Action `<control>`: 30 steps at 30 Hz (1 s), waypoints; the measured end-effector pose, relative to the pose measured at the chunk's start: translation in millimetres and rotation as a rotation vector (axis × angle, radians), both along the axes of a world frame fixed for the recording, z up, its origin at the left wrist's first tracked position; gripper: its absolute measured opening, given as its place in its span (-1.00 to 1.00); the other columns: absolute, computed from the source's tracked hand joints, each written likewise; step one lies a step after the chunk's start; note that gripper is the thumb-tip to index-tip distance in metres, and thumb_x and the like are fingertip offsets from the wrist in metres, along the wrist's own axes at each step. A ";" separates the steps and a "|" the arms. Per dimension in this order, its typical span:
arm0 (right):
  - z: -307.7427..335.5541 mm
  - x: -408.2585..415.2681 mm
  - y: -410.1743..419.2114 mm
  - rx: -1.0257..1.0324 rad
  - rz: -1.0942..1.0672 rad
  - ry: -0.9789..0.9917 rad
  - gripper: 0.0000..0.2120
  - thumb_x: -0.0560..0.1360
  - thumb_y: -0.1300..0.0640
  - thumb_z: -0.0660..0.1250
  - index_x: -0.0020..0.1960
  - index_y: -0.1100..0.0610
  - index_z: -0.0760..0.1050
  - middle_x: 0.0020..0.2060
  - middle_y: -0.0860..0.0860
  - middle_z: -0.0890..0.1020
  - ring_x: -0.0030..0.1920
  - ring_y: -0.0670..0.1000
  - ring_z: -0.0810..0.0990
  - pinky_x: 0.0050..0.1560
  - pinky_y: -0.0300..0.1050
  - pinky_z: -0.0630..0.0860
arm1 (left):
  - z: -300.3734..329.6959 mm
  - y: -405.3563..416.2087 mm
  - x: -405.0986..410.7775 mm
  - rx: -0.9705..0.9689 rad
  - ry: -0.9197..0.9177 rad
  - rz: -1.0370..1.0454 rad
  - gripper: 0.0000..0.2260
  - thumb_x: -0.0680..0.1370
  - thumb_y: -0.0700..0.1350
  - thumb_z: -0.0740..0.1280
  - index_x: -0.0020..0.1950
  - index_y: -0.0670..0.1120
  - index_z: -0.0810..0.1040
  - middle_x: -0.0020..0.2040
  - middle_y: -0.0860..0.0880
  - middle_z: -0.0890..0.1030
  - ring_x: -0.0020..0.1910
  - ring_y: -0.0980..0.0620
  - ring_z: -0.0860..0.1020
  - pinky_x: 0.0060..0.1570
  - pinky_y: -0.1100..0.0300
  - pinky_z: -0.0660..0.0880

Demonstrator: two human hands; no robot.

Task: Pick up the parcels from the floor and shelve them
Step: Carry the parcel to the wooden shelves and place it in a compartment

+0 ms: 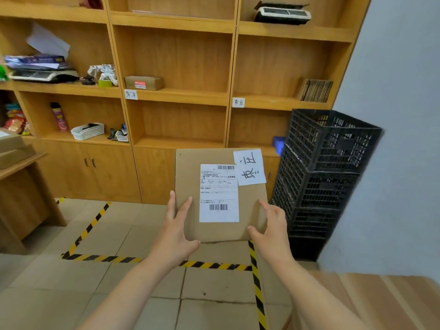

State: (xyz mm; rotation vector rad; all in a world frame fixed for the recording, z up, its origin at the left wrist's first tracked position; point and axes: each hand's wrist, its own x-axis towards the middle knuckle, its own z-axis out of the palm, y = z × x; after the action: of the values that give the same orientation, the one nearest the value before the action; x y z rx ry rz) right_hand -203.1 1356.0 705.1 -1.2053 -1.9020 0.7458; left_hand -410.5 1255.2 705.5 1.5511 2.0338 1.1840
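Both hands gripped the flat cardboard parcel (220, 194) by its lower corners: the left hand (177, 231) clasped the lower-left corner with fingers stretched up the face and side, and the right hand (271, 228) pinched the lower-right corner between thumb and fingers. The parcel was held off the floor (119, 236) in front of the wooden shelf unit (181, 55), its top edge near the lowest open shelf. Stacked black crates (319, 177) stood close to its right edge, while the taped floor to the left lay open.
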 end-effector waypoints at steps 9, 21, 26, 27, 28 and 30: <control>1.4 -8.1 126.2 0.005 0.087 -0.024 -0.33 0.42 0.19 0.40 0.43 -0.06 0.20 0.31 -0.06 0.24 0.28 -0.14 0.23 0.28 -0.22 0.23 | 0.3 116.0 -2.6 -0.007 0.032 0.077 -0.09 0.35 -0.19 0.49 0.49 0.20 -0.01 0.40 0.34 -0.43 0.41 0.25 -0.09 -0.03 0.45 0.34; -1.4 -40.3 269.7 0.006 0.046 -0.077 -0.31 0.40 0.16 0.42 0.42 -0.12 0.20 0.40 -0.07 0.14 0.41 -0.08 0.10 0.40 -0.06 0.20 | -10.2 275.6 -42.5 0.023 -0.033 0.016 -0.08 0.35 -0.20 0.50 0.49 0.18 -0.01 0.42 0.32 -0.40 0.48 0.12 -0.05 0.03 0.34 0.39; 6.1 -75.9 349.6 0.036 -0.024 -0.081 -0.31 0.39 0.14 0.44 0.42 -0.11 0.22 0.39 -0.07 0.16 0.41 -0.07 0.12 0.40 -0.03 0.25 | -3.8 368.4 -85.8 0.040 0.004 -0.027 -0.08 0.33 -0.16 0.49 0.49 0.19 -0.02 0.39 0.36 -0.42 0.49 0.07 0.00 0.05 0.19 0.48; 7.2 -83.8 366.5 0.036 -0.039 -0.085 -0.32 0.39 0.14 0.44 0.42 -0.10 0.22 0.39 -0.07 0.16 0.41 -0.07 0.12 0.39 -0.03 0.26 | -0.9 387.8 -95.2 0.039 0.021 -0.035 -0.08 0.33 -0.15 0.49 0.49 0.20 -0.03 0.40 0.35 -0.41 0.49 0.07 0.01 0.04 0.19 0.48; 8.2 -92.2 383.1 0.035 -0.055 -0.090 -0.32 0.39 0.13 0.44 0.42 -0.10 0.22 0.39 -0.07 0.16 0.42 -0.06 0.13 0.39 -0.01 0.27 | 1.5 407.3 -104.9 0.036 0.035 -0.044 -0.07 0.33 -0.14 0.49 0.49 0.20 -0.04 0.42 0.32 -0.41 0.49 0.06 0.03 0.03 0.20 0.47; 9.6 -109.5 415.8 0.029 -0.087 -0.086 -0.33 0.40 0.13 0.44 0.41 -0.11 0.23 0.40 -0.07 0.15 0.43 -0.06 0.12 0.39 0.03 0.28 | 6.0 446.0 -124.3 0.039 0.053 -0.073 -0.07 0.33 -0.14 0.49 0.49 0.20 -0.05 0.44 0.29 -0.40 0.49 0.06 0.04 0.06 0.17 0.48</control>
State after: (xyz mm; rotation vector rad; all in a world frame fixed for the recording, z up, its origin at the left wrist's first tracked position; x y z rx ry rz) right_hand -312.6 1771.8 714.7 -1.3116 -1.9105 0.6269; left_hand -534.9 1701.1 711.5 1.6775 1.9794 1.1739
